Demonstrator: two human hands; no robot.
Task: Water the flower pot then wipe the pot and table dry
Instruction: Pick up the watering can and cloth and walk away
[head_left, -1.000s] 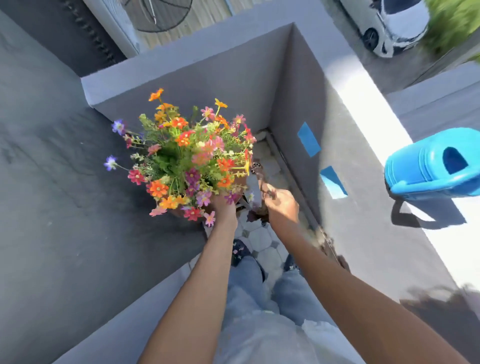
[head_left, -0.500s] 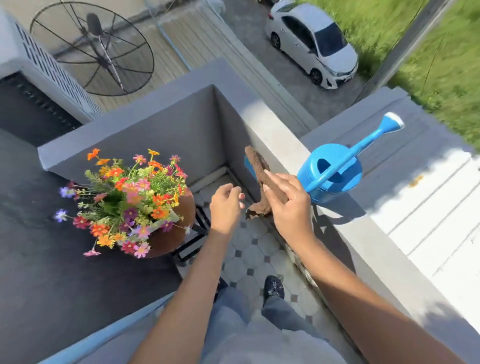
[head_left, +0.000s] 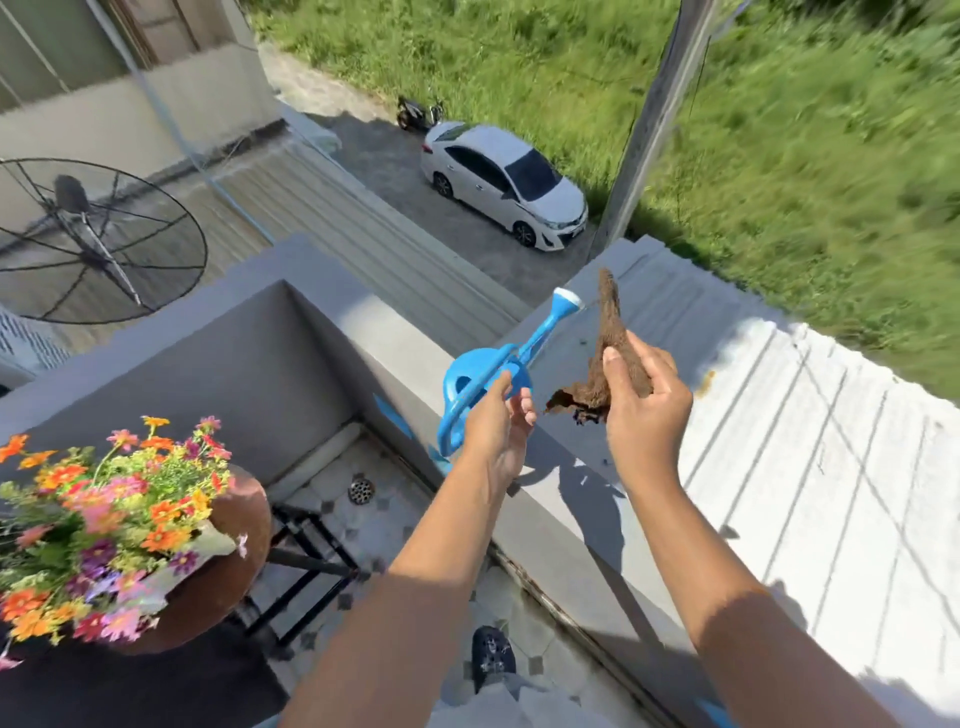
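Observation:
A brown flower pot (head_left: 228, 577) full of orange, pink and purple flowers (head_left: 98, 525) stands at the lower left on a dark table (head_left: 104, 691). A blue watering can (head_left: 483, 374) rests on the grey parapet ledge (head_left: 561, 499), its spout pointing up and right. My left hand (head_left: 496, 431) is raised in front of the can with fingers loosely apart, holding nothing. My right hand (head_left: 641, 410) is shut on a brown cloth (head_left: 605, 353) held up over the ledge, to the right of the can.
A black metal stand (head_left: 306, 561) sits on the tiled balcony floor with a drain (head_left: 361, 489). Beyond the parapet lie a white corrugated roof (head_left: 810, 467), a satellite dish (head_left: 93, 239), a white car (head_left: 504, 182) and grass. My shoe (head_left: 493, 654) is on the tiles.
My view has lifted up and to the right. Both hands have left the pot and risen to the ledge by the watering can. The right hand still carries the brown cloth.

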